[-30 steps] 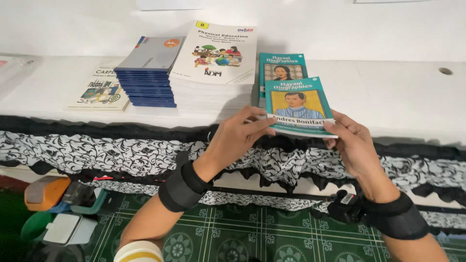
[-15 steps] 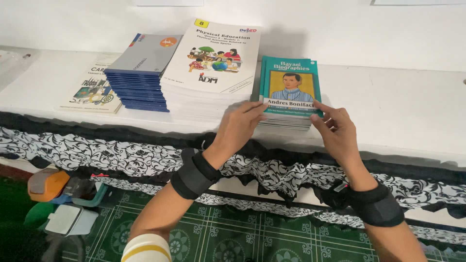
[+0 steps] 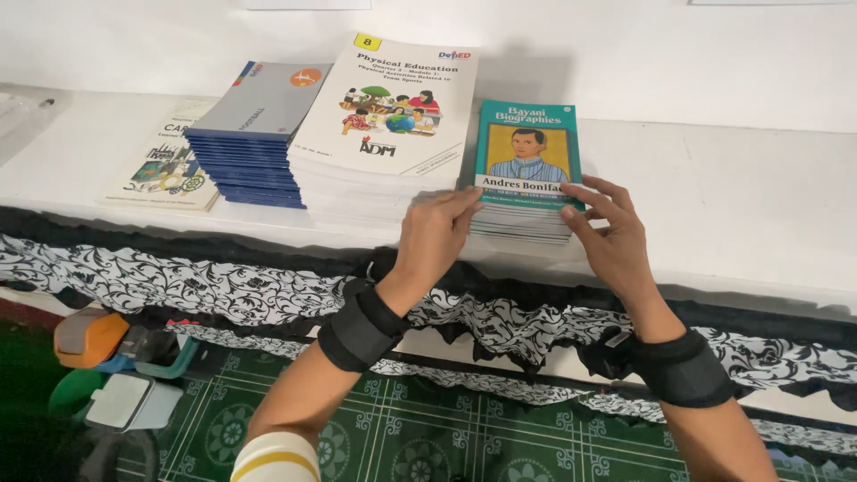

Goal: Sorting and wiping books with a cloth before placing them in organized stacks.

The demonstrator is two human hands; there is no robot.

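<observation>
A stack of small teal booklets point(image 3: 527, 147) with a portrait on the cover rests on the white shelf point(image 3: 741, 196). My left hand point(image 3: 433, 236) touches the stack's near left corner with its fingertips. My right hand point(image 3: 611, 236) has its fingers spread on the near right corner. Both wrists wear black bands. Neither hand grips a booklet; both rest against the stack's edges.
Left of the teal stack stand a tall pile of white workbooks point(image 3: 388, 125), a pile of blue-grey books point(image 3: 259, 134) and a thin booklet point(image 3: 165, 170). A black-and-white patterned cloth point(image 3: 178, 277) hangs from the shelf edge. Coloured plastic items point(image 3: 98, 357) lie on the green mat below.
The teal booklet, held up in both hands a second ago, now lies on top of the teal stack. Both hands have moved forward with it and rest at its corners.
</observation>
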